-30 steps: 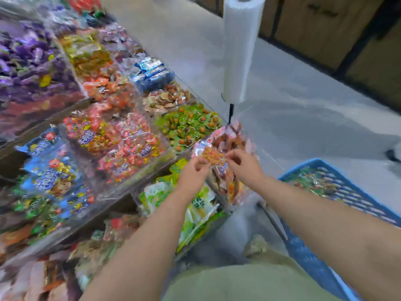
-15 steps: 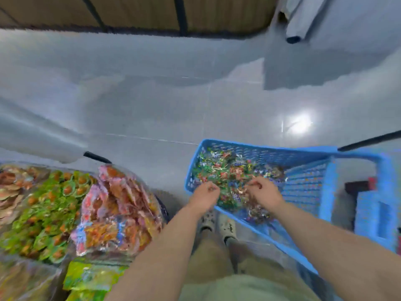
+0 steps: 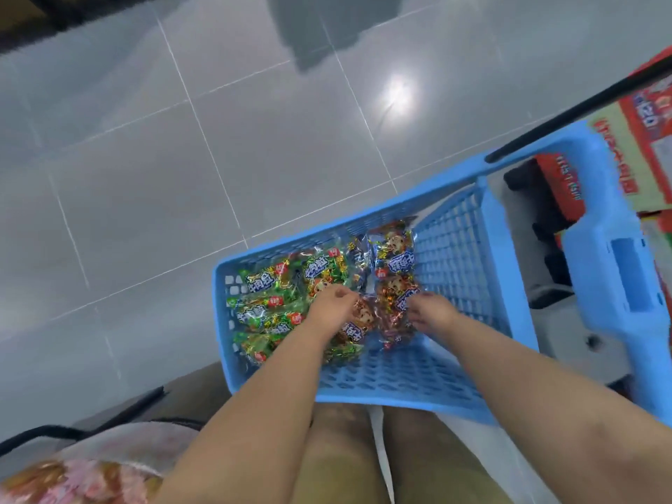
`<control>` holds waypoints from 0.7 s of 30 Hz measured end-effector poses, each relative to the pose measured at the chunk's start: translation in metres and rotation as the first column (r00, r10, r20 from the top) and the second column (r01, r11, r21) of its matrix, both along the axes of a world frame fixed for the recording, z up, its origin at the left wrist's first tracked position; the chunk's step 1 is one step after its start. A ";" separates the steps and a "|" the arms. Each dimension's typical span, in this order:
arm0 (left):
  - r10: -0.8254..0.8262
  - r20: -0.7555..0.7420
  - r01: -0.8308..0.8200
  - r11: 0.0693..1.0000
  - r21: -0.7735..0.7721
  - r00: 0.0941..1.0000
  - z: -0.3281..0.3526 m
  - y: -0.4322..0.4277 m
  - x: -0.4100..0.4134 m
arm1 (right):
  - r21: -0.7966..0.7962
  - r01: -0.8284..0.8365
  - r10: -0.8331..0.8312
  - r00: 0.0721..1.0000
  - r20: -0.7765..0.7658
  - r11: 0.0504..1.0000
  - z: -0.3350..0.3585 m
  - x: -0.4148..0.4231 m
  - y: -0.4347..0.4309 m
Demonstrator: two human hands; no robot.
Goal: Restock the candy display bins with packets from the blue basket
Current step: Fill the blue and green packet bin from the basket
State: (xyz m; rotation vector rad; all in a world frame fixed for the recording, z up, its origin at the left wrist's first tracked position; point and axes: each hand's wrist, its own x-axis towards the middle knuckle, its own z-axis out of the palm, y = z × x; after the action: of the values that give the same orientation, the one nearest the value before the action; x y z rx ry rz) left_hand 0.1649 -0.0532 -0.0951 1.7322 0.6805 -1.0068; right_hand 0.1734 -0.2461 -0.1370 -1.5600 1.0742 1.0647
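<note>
- Both hands are down inside the blue basket [image 3: 454, 249], in front of the person's knees, with grey tiled floor [image 3: 182, 176] beyond it.
- Left hand [image 3: 332, 303]: fingers curled, pinching the top of a red-brown packet [image 3: 358, 323] in mid-basket.
- Right hand [image 3: 434, 311]: fingers curled on the edge of a second red packet [image 3: 394, 298], just beside the first.
- Green packets [image 3: 269, 300] are heaped on the basket's left side, touching one another.
- Candy bin [image 3: 72, 478] at lower left corner, pink and orange contents, blurred.
</note>
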 end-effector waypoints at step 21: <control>0.402 -0.183 -0.423 0.901 -0.096 0.897 -0.011 -0.009 0.005 | 0.248 0.420 -0.406 0.907 -0.108 0.873 0.013 0.009 0.000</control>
State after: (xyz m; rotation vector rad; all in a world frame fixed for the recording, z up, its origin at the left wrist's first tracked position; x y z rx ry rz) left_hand 0.1700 -0.0623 -0.1062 1.3223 1.0123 -0.8710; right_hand 0.1820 -0.2460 -0.1244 -1.0301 1.1815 0.9104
